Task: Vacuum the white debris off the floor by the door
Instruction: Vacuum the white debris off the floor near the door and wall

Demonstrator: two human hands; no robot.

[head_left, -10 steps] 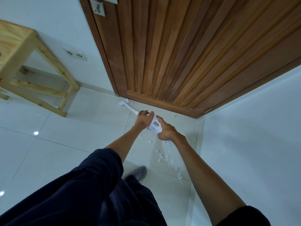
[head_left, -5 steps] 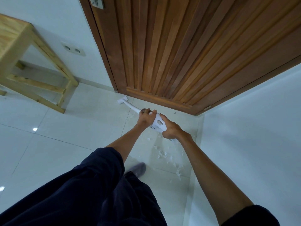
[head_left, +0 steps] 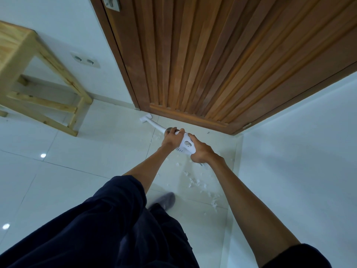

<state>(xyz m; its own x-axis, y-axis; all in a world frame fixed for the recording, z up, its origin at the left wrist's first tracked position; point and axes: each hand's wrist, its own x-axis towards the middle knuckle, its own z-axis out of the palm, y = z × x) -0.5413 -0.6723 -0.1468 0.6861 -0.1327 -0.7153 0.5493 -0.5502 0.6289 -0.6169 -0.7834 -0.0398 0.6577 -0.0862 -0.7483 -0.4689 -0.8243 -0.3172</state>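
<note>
A white stick vacuum (head_left: 186, 145) slants down to the floor, its small nozzle head (head_left: 145, 118) resting at the left foot of the brown slatted door (head_left: 212, 64). My left hand (head_left: 172, 137) grips the vacuum's body near the tube. My right hand (head_left: 200, 151) holds its rear handle. White debris (head_left: 195, 182) lies scattered on the pale tiles below and behind my hands, running toward the right wall; a few flecks lie near the tube.
A wooden stool (head_left: 38, 89) stands at the left against the wall. A double wall socket (head_left: 85, 61) sits low beside the door frame. A white wall (head_left: 299, 151) closes the right side. My dark trousers and a grey-socked foot (head_left: 164, 201) are below.
The view has shifted slightly; my hands and the vacuum have stayed in nearly the same place, nozzle still at the door's foot.
</note>
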